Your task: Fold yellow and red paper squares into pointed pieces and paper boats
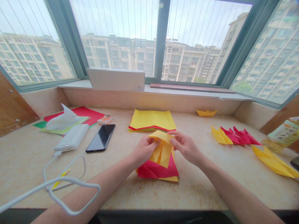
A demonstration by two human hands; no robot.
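Observation:
A partly folded yellow paper (161, 152) is held up between my two hands, its creases and flaps facing me. My left hand (146, 147) pinches its left edge, thumb on the near side. At the upper right edge, my right hand (184, 144) grips it between thumb and fingers. Just below lies a small stack of creased paper with a red sheet (149, 171) on top and yellow showing beneath. Behind my hands sits a stack of yellow paper (153, 119) with red edges among its sheets.
To the left are a black phone (101, 138), a white power bank (72, 137) with a looping white cable (77, 179), and a tissue pack (63, 119) on coloured paper. Rightward stand a yellow paper boat (206, 113), several red folded papers (240, 136) and a larger yellow folded paper (275, 161).

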